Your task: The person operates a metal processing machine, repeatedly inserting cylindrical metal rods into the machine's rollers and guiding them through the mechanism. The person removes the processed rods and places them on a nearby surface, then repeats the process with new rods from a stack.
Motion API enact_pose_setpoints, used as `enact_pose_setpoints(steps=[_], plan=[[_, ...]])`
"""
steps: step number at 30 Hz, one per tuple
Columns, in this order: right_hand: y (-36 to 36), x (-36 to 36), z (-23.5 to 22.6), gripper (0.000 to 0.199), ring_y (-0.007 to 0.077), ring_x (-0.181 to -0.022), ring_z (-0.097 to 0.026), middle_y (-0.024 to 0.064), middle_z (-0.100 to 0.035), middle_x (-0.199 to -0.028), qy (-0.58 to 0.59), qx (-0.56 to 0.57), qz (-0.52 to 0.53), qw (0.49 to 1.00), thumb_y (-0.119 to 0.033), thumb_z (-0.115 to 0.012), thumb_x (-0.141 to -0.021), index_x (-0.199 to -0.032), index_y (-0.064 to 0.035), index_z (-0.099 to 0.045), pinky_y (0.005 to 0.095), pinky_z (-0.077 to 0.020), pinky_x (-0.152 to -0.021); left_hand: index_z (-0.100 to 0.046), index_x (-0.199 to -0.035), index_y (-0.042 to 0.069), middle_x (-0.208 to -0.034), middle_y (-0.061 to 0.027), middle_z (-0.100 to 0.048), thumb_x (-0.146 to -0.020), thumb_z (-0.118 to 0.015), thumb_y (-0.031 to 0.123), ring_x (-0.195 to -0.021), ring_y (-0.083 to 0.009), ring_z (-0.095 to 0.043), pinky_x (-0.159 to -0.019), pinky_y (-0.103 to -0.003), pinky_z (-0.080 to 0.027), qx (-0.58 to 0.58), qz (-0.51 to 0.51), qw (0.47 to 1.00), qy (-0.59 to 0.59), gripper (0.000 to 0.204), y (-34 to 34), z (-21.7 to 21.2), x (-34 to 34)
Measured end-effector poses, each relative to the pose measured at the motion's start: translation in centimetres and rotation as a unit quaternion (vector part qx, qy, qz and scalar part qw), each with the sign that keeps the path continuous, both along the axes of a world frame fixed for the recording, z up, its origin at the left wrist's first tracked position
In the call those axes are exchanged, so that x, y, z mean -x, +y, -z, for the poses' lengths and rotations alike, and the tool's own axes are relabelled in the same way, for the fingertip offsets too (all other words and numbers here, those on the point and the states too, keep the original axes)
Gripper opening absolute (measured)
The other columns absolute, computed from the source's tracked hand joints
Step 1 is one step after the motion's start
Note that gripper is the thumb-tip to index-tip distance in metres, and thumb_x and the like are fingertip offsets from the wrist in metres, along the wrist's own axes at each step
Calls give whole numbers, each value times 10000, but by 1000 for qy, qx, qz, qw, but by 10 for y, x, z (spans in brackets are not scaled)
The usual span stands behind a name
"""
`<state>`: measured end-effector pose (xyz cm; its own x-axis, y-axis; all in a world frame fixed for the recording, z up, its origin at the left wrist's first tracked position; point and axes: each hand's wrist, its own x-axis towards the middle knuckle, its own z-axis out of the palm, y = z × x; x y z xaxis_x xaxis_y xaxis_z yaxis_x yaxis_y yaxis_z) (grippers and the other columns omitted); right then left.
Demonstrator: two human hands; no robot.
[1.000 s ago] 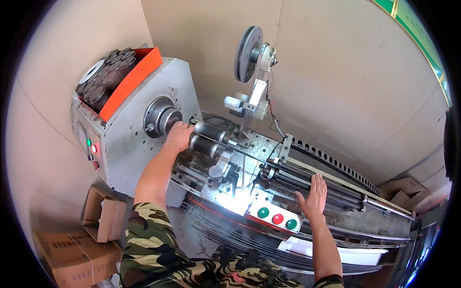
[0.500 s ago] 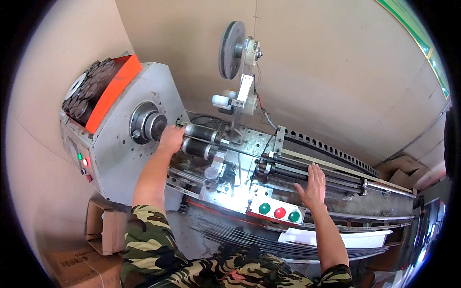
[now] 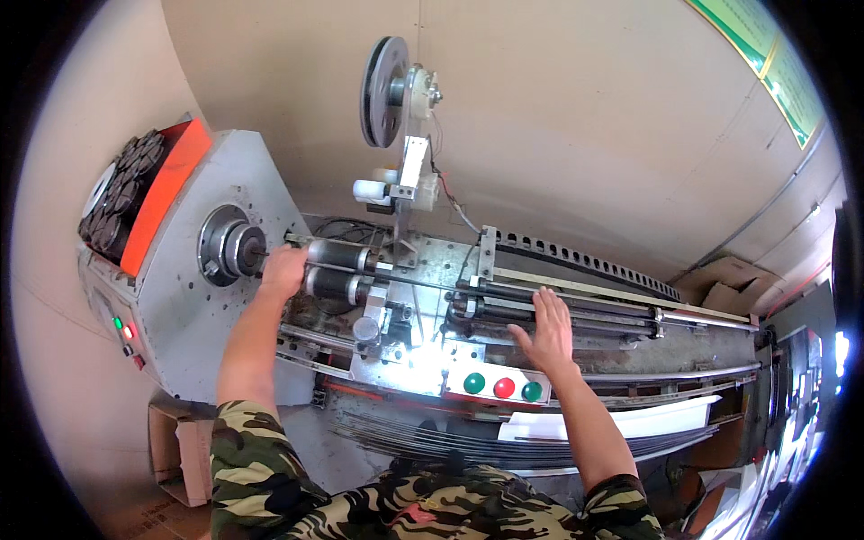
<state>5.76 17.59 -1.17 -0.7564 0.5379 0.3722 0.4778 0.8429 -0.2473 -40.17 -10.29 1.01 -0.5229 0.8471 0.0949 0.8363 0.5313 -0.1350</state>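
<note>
A grey winding machine (image 3: 189,333) with a round metal chuck (image 3: 229,247) stands at the left. My left hand (image 3: 283,270) is closed around the end of a thin rod next to the chuck, beside two dark rollers (image 3: 337,270). My right hand (image 3: 544,328) lies flat with fingers spread on the dark horizontal bars (image 3: 594,310) of the machine bed, just above a panel with two green buttons and a red button (image 3: 502,388). A grooved wheel (image 3: 382,79) stands on a post above the rollers.
An orange-edged tray of dark discs (image 3: 126,193) tops the machine housing. Long metal strips (image 3: 423,441) and a white sheet (image 3: 621,421) lie below the bed. Cardboard boxes (image 3: 175,445) sit on the floor at the left, more (image 3: 729,288) at the right by the wall.
The view has shifted so the machine sits further left. My right hand has moved up from beside the buttons onto the bars. My left hand stays at the chuck.
</note>
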Motion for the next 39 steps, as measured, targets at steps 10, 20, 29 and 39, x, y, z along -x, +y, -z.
enact_pose_setpoints(steps=[10,20,29,39], plan=[[-19,35,3,704,390,-1349,-443,244,-506,-1419,31,11,9,999,-417,-748,-824,-1305,56,-547,491,-313,-1147,-631,-1169,71,-920,-131,-714,-856,-534,79,-964,-313,-636,-858,-439,-473,9,30,999,-4,328,13,-1,2],[-48,74,-2,700,389,-1365,-422,266,-490,-1429,9,54,60,997,-475,-702,-851,-1283,60,-573,481,-289,-1159,-635,-1167,95,-913,-137,-710,-837,-557,83,-931,-336,-646,-839,-455,-486,-23,55,998,-34,339,3,14,16],[-45,88,-5,703,390,-1377,-404,276,-471,-1445,-18,72,81,994,-493,-672,-869,-1298,53,-564,478,-274,-1163,-618,-1245,96,-893,-139,-704,-797,-579,44,-909,-344,-638,-846,-467,-488,-34,72,997,-15,453,-2,10,20],[-43,91,-9,718,394,-1341,-444,268,-504,-1406,-17,75,94,993,-461,-726,-828,-1310,42,-553,470,-316,-1140,-568,-1339,124,-909,-130,-704,-807,-576,30,-919,-331,-645,-844,-464,-492,11,84,996,1,541,-2,18,38]])
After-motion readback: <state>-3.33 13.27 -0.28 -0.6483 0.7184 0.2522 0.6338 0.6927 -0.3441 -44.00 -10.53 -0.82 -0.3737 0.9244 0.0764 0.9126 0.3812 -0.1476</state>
